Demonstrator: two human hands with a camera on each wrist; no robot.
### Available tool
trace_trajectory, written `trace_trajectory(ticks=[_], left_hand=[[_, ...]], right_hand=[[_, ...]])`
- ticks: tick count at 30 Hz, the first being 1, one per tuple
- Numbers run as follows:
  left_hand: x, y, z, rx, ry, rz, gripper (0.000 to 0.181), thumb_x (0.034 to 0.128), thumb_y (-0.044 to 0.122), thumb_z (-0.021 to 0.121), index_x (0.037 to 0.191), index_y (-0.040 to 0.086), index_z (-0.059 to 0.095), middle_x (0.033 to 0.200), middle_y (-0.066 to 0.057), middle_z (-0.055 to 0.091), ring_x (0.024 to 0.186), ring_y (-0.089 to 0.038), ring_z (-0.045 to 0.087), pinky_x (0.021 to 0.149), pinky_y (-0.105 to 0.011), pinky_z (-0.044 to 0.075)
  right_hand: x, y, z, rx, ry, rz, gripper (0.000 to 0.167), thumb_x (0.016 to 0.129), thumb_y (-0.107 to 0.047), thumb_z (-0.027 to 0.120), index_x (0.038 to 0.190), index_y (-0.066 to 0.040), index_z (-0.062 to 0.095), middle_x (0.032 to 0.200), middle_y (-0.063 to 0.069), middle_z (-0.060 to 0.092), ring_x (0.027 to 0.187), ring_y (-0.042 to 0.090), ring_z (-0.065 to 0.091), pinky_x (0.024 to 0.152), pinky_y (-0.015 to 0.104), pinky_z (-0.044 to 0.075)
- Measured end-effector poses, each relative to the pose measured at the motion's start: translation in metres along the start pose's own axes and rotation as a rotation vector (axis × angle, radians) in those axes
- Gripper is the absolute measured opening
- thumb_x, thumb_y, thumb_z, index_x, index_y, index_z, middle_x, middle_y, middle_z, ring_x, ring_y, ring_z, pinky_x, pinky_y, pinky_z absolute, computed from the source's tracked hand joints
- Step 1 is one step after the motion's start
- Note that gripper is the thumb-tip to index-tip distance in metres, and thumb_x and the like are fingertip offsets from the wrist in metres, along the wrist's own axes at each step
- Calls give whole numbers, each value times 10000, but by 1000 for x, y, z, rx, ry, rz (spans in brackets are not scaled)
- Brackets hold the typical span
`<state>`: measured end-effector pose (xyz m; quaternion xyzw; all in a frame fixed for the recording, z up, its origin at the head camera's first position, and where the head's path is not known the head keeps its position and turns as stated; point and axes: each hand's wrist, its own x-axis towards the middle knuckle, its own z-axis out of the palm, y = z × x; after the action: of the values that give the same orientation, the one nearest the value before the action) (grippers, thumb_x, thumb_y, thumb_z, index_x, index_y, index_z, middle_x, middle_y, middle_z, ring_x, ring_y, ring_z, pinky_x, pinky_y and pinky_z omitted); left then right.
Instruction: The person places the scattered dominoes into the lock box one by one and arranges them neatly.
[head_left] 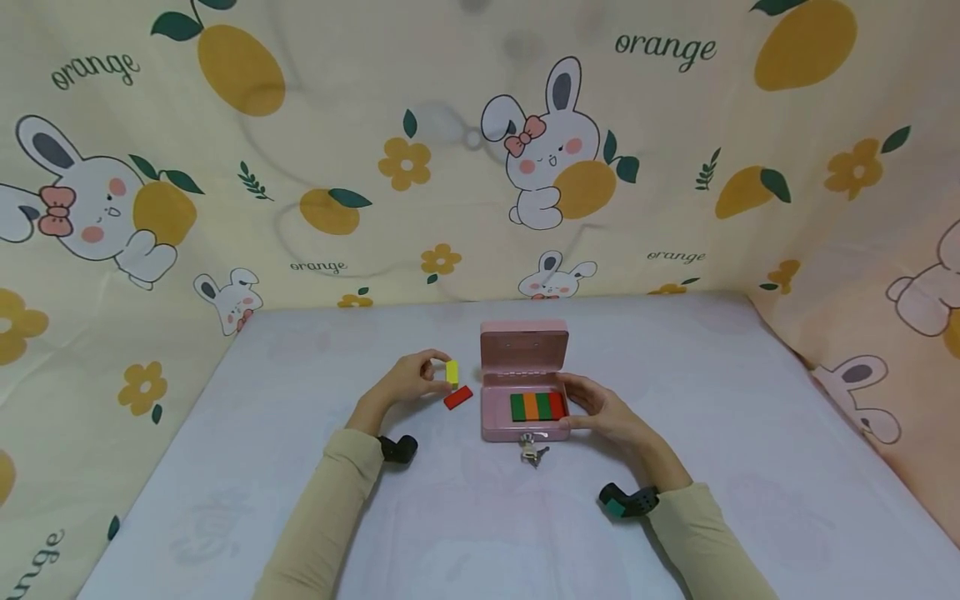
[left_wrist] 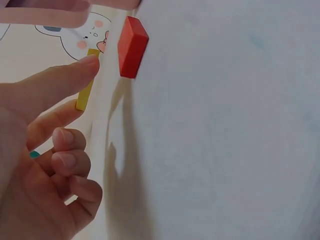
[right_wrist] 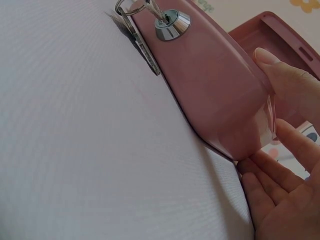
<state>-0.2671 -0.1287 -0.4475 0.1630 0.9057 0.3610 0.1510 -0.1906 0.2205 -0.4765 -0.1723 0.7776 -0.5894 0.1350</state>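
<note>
My left hand [head_left: 408, 379] pinches a yellow block [head_left: 452, 373] between thumb and finger, left of the pink box [head_left: 497, 417]. In the left wrist view the same yellow block [left_wrist: 86, 90] is seen edge-on at the fingertips, and a red block [left_wrist: 132, 47] lies on the table beside it. The box stands with its lid [head_left: 523, 348] raised; a row of green, orange and red blocks [head_left: 531, 407] lies inside, towards the right. My right hand [head_left: 611, 412] holds the box's right side, the thumb at the rim of the box [right_wrist: 210, 75] and several fingers against its outer wall.
A lock with keys [head_left: 532, 452] hangs at the box's front. The white table [head_left: 450, 517] meets a patterned cloth [head_left: 450, 108] at the back and sides. Dark wrist cameras [head_left: 399, 450] sit at both cuffs.
</note>
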Motion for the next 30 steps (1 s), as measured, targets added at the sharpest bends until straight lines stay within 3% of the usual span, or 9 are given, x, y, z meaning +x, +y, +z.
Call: trace_trajectory(ticks=[16, 27, 30], left_hand=[[-12, 12, 2, -41, 21, 12, 498, 834, 264, 752, 1269, 117, 559, 737, 8, 418, 687, -138, 414, 631, -255, 349], [-20, 18, 5, -52, 63, 118, 472, 828, 209, 757, 1239, 67, 574, 719, -2, 395, 646, -127, 373, 596, -225, 311], [-21, 20, 6, -45, 65, 117, 486, 823, 219, 762, 1248, 80, 573, 722, -1, 387, 651, -130, 373, 591, -214, 304]], right_hand=[[0, -2, 0, 6, -1, 10, 763, 850, -154, 723, 1481, -31, 313, 1570, 221, 264, 1472, 444, 199, 1162, 555, 202], [0, -2, -1, -20, 14, 26, 775, 836, -176, 739, 1478, -36, 328, 1567, 211, 280, 1469, 445, 213, 1156, 548, 219], [0, -3, 0, -15, 12, 34, 775, 837, -172, 737, 1481, -40, 326, 1571, 209, 274, 1471, 445, 209, 1159, 551, 216]])
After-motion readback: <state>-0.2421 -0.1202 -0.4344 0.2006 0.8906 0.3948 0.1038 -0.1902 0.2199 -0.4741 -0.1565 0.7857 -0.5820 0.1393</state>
